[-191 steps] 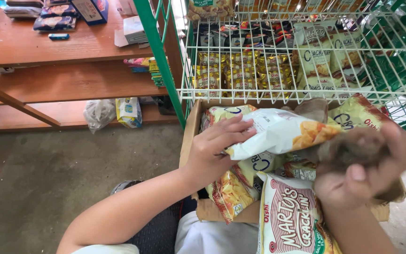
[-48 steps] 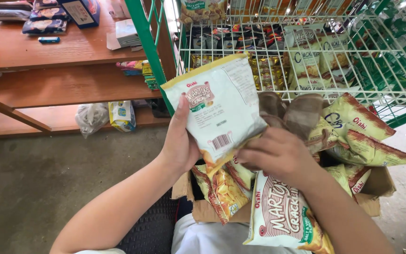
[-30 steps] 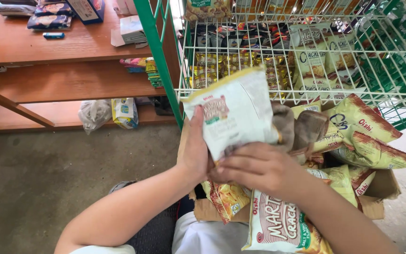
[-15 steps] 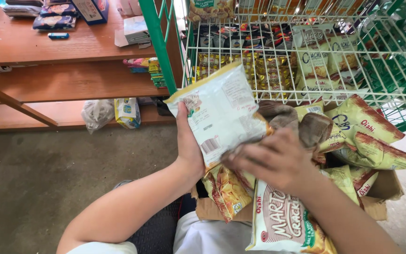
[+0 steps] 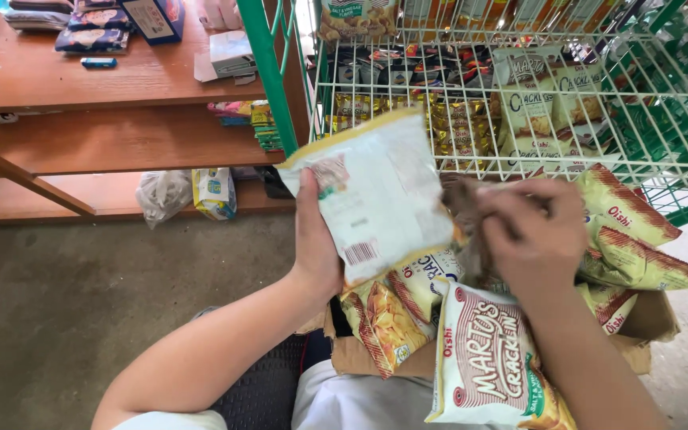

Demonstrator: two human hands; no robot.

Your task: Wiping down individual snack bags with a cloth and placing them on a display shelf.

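Left hand (image 5: 316, 243) at frame centre grips a pale snack bag (image 5: 376, 195) by its left edge, fingers closed round it, thumb out of sight behind; the bag is tilted, back panel with the barcode facing the camera, top edge up toward the wire basket (image 5: 471, 151). Right hand (image 5: 531, 235) sits just right of centre, fingers curled down onto a brown crumpled flap or wrapper (image 5: 463, 203) at the top of the cardboard box (image 5: 360, 358); can't tell whether it actually pinches it or just presses on it. The box sits in the lower centre of the frame, stuffed with more snack bags: a red-and-white cracker bag (image 5: 487, 362) leaning out at the bottom, yellow chip bags (image 5: 392, 306) under the held bag, yellow-green bags (image 5: 631, 239) fanned out to the right. Held bag sits above the box and in front of the white wire basket, which fills the upper right and holds cracker packs (image 5: 543, 99) and gold packets (image 5: 455, 127). Green frame post (image 5: 268, 72) runs down at upper centre. Wooden shelves (image 5: 97, 135) occupy the upper left, with small packets on top and a white plastic bag (image 5: 161, 195) plus a yellow pack (image 5: 215, 191) on the lowest board. Grey concrete floor (image 5: 81, 302) at lower left.
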